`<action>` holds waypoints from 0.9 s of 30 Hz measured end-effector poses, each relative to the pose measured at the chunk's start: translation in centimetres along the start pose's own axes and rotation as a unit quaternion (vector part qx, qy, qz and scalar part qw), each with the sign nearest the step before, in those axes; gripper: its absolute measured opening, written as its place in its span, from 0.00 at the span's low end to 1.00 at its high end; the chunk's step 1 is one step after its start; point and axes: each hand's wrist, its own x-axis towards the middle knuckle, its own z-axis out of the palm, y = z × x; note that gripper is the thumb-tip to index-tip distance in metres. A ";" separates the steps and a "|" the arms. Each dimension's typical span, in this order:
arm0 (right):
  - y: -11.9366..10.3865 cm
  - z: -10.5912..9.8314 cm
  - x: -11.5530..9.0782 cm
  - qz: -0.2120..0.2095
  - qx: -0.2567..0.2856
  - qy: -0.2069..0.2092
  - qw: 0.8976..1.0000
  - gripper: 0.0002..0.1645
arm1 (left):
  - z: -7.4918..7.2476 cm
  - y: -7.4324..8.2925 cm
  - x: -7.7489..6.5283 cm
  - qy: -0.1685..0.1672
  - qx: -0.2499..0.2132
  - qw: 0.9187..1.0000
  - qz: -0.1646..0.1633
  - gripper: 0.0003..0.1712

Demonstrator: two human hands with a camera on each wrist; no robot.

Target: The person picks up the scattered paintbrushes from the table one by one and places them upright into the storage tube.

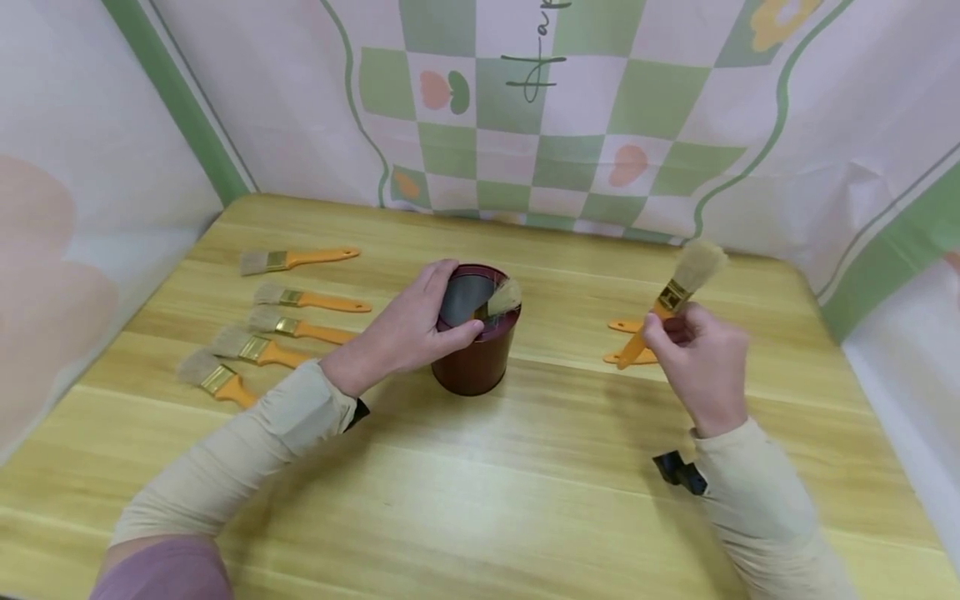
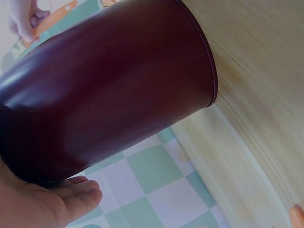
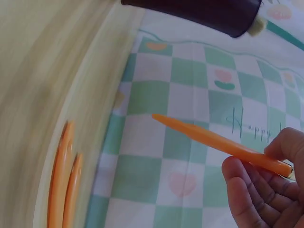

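My left hand point(image 1: 408, 329) grips a dark red cylindrical pot point(image 1: 474, 371) near its top, with the fingers at the far rim and the thumb at the near rim. The pot stands upright on the table. Inside it leans a paintbrush point(image 1: 506, 297), bristles up at the right rim. Right of the pot, my right hand point(image 1: 708, 362) pinches another paintbrush point(image 1: 672, 298) between thumb and fingers. Its pale bristles point up and away, and its orange handle point(image 3: 209, 137) slants down to the left above the table.
On the left of the table lie several orange-handled paintbrushes point(image 1: 322, 257), bristles to the left. Beneath my right hand, two orange handles point(image 3: 59, 183) lie on the wooden table point(image 1: 465, 492). A checkered cloth backdrop point(image 1: 517, 150) hangs behind the table.
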 end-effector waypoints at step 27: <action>-5.5 4.4 1.2 -0.004 0.205 0.018 0.979 0.07 | 0.2 -0.1 0.0 0.006 0.006 1.000 -0.011 0.45</action>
